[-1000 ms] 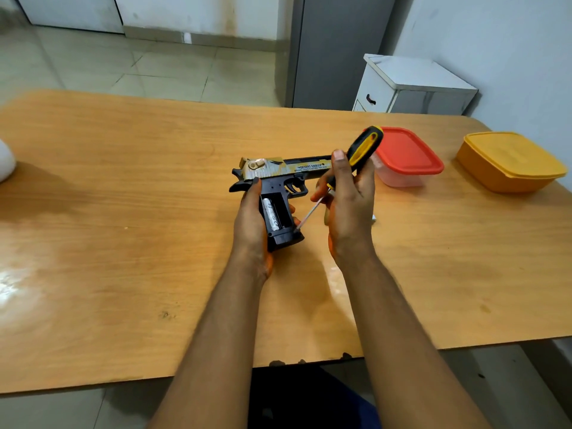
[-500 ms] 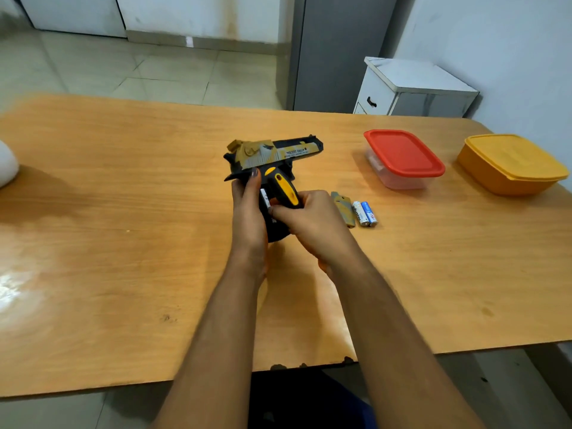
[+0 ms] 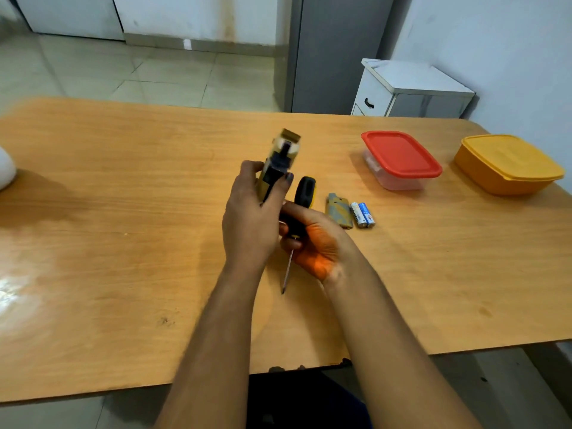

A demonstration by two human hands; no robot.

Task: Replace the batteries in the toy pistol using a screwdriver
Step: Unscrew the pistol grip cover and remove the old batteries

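My left hand (image 3: 250,218) grips the black and tan toy pistol (image 3: 278,162) by its grip, with the barrel pointing away from me and blurred by motion. Just right of it, my right hand (image 3: 315,239) holds the screwdriver (image 3: 305,193) by its black and yellow handle, the thin metal shaft pointing down toward me. On the table right of my hands lie the tan battery cover (image 3: 340,210) and two blue and white batteries (image 3: 362,214), side by side. The pistol's battery slot is hidden.
A clear box with a red lid (image 3: 400,157) and an orange lidded box (image 3: 507,164) stand at the table's right back. The wooden table (image 3: 123,212) ends close to my body. A white object (image 3: 6,168) sits at the left edge.
My left hand has turned the pistol from lying sideways to barrel pointing away. My right hand has drawn the screwdriver off the grip and lowered it, shaft now pointing toward me.
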